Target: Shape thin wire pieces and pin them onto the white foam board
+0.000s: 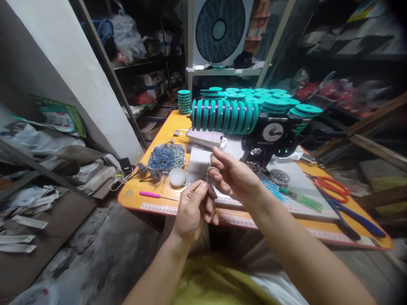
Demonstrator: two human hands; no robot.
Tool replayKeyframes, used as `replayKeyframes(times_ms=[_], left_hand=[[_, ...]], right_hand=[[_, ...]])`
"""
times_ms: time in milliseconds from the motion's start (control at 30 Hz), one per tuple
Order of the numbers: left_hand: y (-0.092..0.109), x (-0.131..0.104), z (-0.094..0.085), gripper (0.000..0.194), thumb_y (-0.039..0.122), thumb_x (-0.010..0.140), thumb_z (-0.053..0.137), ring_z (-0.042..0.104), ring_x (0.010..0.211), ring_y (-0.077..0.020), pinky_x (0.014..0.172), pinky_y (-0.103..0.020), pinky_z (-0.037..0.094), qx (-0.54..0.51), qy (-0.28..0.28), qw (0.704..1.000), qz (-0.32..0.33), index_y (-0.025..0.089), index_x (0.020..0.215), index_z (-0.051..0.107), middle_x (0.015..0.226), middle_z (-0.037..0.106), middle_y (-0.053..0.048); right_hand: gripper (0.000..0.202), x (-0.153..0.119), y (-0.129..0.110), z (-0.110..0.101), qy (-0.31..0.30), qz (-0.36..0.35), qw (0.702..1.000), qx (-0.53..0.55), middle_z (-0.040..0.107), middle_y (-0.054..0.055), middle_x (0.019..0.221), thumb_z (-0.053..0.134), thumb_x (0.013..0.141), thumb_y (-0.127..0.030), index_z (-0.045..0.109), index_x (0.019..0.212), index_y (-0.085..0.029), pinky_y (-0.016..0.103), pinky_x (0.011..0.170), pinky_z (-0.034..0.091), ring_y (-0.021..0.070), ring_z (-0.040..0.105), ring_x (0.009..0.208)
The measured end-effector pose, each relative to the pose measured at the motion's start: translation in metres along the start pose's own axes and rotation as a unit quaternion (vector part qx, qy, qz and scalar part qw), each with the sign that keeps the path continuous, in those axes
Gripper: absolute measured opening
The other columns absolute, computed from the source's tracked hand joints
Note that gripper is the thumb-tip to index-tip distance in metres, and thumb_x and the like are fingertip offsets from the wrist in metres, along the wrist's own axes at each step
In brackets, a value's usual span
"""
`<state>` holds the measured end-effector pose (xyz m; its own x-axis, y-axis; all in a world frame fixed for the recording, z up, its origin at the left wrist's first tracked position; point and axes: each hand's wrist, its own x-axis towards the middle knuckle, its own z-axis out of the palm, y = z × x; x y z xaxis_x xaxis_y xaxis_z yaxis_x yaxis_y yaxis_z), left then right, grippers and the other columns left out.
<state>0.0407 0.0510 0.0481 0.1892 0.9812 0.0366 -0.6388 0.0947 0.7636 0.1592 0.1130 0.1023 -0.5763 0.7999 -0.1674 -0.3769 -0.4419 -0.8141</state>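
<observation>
My left hand (192, 207) is closed in front of the table's near edge, thumb and forefinger pinched together. In it is a small tool with a dark brown rounded end (212, 192) and a thin shaft pointing up; its exact kind I cannot make out. My right hand (233, 173) is just above and to the right, fingers loosely bent and apart, close to the shaft's tip. A greyish band circles one of its fingers. Behind the hands, a row of teal spools (225, 116) sits on the shaft of a black winding machine (265, 135).
On the orange table (133, 192) are a tray of small blue parts (165, 156), a white round lid (177, 177), a pink-handled screwdriver (150, 194), a phone (205, 135), red-handled scissors (332, 186) and blue-handled pliers (359, 218). Stacked teal spools (276, 101) and a fan (219, 29) stand behind.
</observation>
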Motion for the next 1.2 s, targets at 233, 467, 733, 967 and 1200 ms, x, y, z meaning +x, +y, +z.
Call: replayKeyframes(times_ms=[233,467,733,967,1200], left_hand=[[0.001,-0.011,0.001,0.029,0.036,0.085,0.063,0.036,0.028,-0.0025,0.034,-0.016,0.045,-0.031,0.018,0.999,-0.029,0.013,0.068,0.058,0.042,0.044,0.008],[-0.009,-0.032,-0.003,0.028,0.035,0.087,0.061,0.040,0.029,-0.0037,0.035,-0.018,0.048,-0.045,0.025,0.995,-0.083,0.013,0.070,0.058,0.043,0.047,0.007],[-0.009,-0.045,-0.013,0.030,0.034,0.097,0.045,0.050,0.035,-0.0059,0.042,-0.024,0.054,-0.051,0.014,0.993,-0.108,0.010,0.096,0.062,0.070,0.068,-0.006],[-0.013,-0.076,-0.036,0.027,0.035,0.095,0.048,0.053,0.041,-0.0073,0.044,-0.020,0.048,-0.007,0.002,0.989,-0.150,0.013,0.104,0.060,0.065,0.061,-0.001],[-0.018,-0.091,-0.037,0.032,0.042,0.094,0.049,0.056,0.036,-0.0094,0.037,-0.014,0.037,0.051,0.020,0.984,-0.168,0.012,0.091,0.061,0.049,0.058,0.000]], right_hand=[[0.045,0.004,0.007,0.006,0.024,0.005,0.999,0.031,0.048,-0.007,0.041,0.047,0.093,-0.046,0.036,0.059,-0.019,0.011,0.022,0.020,0.0041,0.038,0.021],[0.045,0.002,0.005,0.002,0.044,-0.010,0.999,0.023,0.046,-0.007,0.040,0.058,0.088,-0.046,0.036,0.059,-0.019,0.010,0.023,0.022,0.0025,0.033,0.022],[0.032,-0.008,0.013,-0.009,0.009,-0.053,0.994,-0.095,0.056,-0.004,0.050,0.050,0.094,-0.045,0.062,0.091,-0.016,0.011,0.028,0.023,0.0026,0.037,0.027],[0.030,-0.036,0.054,-0.015,-0.013,-0.032,0.949,-0.314,0.052,-0.004,0.055,0.063,0.087,-0.042,0.069,0.097,-0.014,0.015,0.035,0.028,0.0043,0.038,0.040],[0.026,-0.044,0.085,-0.008,-0.022,-0.004,0.975,-0.220,0.051,-0.007,0.045,0.069,0.082,-0.042,0.062,0.087,-0.017,0.015,0.033,0.028,0.0050,0.038,0.034]])
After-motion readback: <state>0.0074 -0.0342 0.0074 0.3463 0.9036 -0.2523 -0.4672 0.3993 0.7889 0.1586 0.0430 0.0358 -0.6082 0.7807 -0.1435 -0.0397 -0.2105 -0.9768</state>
